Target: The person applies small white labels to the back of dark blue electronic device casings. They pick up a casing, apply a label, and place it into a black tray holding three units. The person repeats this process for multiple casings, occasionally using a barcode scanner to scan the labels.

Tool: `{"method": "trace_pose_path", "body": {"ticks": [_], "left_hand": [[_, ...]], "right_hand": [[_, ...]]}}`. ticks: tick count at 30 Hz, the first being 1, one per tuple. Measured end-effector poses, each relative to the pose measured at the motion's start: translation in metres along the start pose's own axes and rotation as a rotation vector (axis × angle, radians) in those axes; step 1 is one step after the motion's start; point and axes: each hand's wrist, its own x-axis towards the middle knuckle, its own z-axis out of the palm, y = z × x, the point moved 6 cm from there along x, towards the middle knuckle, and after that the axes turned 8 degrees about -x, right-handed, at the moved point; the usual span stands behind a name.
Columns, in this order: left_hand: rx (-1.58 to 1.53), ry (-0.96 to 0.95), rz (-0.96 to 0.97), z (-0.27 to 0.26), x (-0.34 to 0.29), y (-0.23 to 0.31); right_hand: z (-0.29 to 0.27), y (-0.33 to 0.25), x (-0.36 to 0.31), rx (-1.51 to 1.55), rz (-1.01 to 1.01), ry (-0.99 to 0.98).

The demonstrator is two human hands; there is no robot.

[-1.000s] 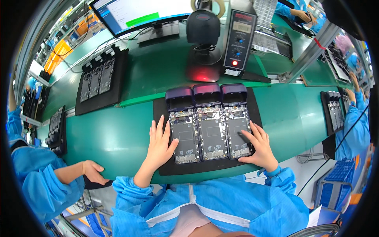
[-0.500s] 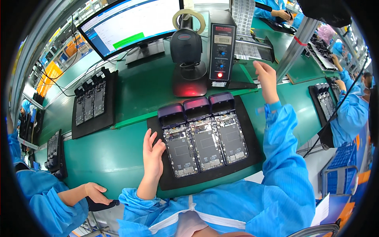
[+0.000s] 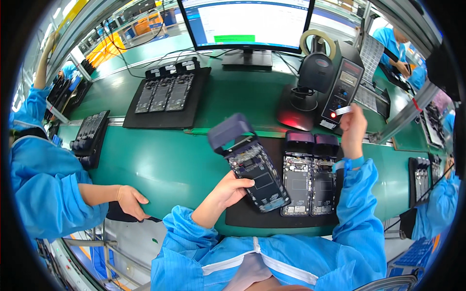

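Observation:
My left hand [image 3: 227,191] grips an opened smartphone [image 3: 262,175] near its lower left side, thumb on top. The phone is tilted above the black mat [image 3: 252,220], circuit board facing up, a dark purple cover raised at its top end. Two similar open phones [image 3: 297,186] lie side by side on the mat, to the right of the held one. Beside the control box, my right hand [image 3: 354,128] pinches a small white label strip [image 3: 344,110] between its fingertips. A blue band circles the right wrist.
Behind the mat stand a barcode scanner [image 3: 315,75] with a tape roll on top, a black control box [image 3: 343,87] and a monitor [image 3: 252,24]. More open phones lie on a black tray [image 3: 201,87] at the back left. A co-worker's hand [image 3: 131,201] rests at the left table edge.
My left hand has picked up the leftmost phone from the mat. A white label strip now shows in my right hand. The view has turned left, so the scene sits further right.

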Motion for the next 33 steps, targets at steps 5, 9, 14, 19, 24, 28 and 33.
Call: {"method": "trace_pose_path", "body": {"ticks": [5, 9, 14, 19, 24, 28, 33], "left_hand": [[-0.259, -0.061, -0.058, -0.001, -0.004, 0.001], [-0.117, 0.06, 0.042, 0.018, 0.02, 0.016], [-0.223, 0.179, 0.234, 0.049, 0.096, 0.042], [-0.187, 0.143, 0.35, 0.061, 0.137, 0.055], [-0.141, 0.1, 0.382, 0.062, 0.139, 0.058], [-0.112, 0.114, 0.381, 0.072, 0.133, 0.057], [0.052, 0.129, 0.425, 0.068, 0.103, 0.058]], "right_hand": [[0.074, 0.027, -0.023, -0.207, 0.235, -0.328], [0.064, 0.034, -0.011, -0.046, 0.15, -0.126], [0.052, -0.017, -0.02, 0.15, -0.084, 0.002], [0.026, -0.079, -0.026, 0.319, -0.306, -0.101], [0.022, -0.094, -0.035, 0.332, -0.389, -0.114], [0.035, -0.092, -0.044, 0.28, -0.397, -0.179], [0.072, -0.099, -0.076, 0.077, -0.352, -0.496]]}}
